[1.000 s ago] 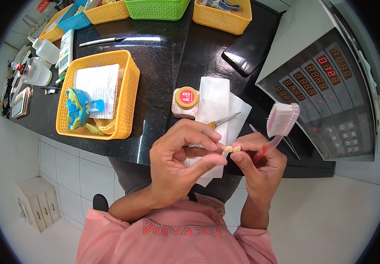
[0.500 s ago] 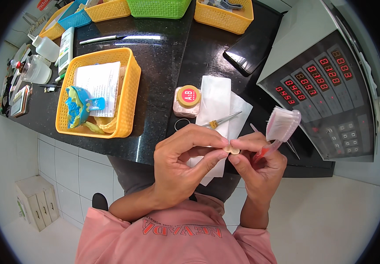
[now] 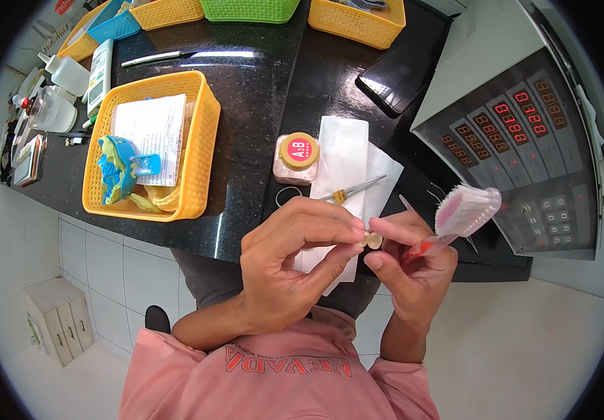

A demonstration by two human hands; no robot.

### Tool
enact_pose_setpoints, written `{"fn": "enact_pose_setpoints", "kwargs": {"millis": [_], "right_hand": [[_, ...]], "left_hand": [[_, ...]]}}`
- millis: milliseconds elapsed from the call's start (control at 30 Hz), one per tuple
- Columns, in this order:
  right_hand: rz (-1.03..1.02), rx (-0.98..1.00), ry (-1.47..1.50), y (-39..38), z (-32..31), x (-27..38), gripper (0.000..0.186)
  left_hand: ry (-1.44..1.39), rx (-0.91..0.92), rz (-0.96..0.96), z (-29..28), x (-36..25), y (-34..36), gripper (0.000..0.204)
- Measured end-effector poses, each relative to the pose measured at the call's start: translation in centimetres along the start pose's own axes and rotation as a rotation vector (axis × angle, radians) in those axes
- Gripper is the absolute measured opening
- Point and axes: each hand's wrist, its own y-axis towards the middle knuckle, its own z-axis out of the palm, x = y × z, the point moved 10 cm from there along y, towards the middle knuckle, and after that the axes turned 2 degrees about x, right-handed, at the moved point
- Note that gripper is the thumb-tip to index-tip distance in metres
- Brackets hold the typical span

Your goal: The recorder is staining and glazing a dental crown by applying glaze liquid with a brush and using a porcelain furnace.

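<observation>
Between the thumb and fingertips of my left hand (image 3: 298,255) is a small cream piece of dental crowns (image 3: 373,241), with rounded tooth-like units. My right hand (image 3: 414,262) is just to its right, with a toothbrush (image 3: 433,245) lodged in the curled fingers. The brush's red handle runs into the palm, and its white-bristled pink head points up and to the right. My right thumb and index finger are parted beside the crowns. Beneath and beyond the hands lie white paper napkins (image 3: 344,150) with a pointed metal tool (image 3: 363,188) on them.
A small jar (image 3: 298,159) with a gold lid stands beside the napkins. To the left is a yellow basket (image 3: 209,143) holding a blue dental impression tray (image 3: 121,170) and papers. A control unit (image 3: 519,150) with red digits stands right, near a dark phone (image 3: 393,84). More baskets line the back.
My right thumb and index finger have come away from the crowns, which stay in my left fingertips. The toothbrush has shifted slightly right and down. The unit's lit digits have changed.
</observation>
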Motion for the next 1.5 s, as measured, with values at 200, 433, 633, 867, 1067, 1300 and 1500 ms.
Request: {"fn": "enact_pose_setpoints", "kwargs": {"millis": [200,433,633,867,1067,1300,1500], "right_hand": [[0.0,-0.007,0.013,-0.1,0.0,0.1,0.019],[0.002,-0.052,-0.017,-0.3,-0.2,-0.1,0.017],[0.038,-0.076,-0.039,-0.4,-0.4,-0.5,0.026],[0.047,-0.066,-0.062,-0.4,-0.5,-0.7,0.029],[0.037,-0.072,-0.054,-0.3,-0.4,-0.3,0.025],[-0.003,-0.051,-0.015,-0.1,0.0,-0.2,0.018],[0.015,-0.038,-0.029,-0.1,0.0,-0.4,0.017]], "left_hand": [[0.051,0.066,0.031,0.4,-0.5,0.0,0.027],[0.064,0.063,0.046,0.4,-0.5,-0.1,0.027],[0.053,0.058,0.049,0.3,-0.5,-0.1,0.026],[0.049,0.063,0.044,0.3,-0.5,-0.1,0.025],[0.072,0.072,0.065,0.1,-0.6,-0.1,0.026],[0.2,0.124,0.213,0.4,-1.7,0.0,0.024],[0.197,0.102,0.169,0.2,-1.7,0.4,0.02]]}}
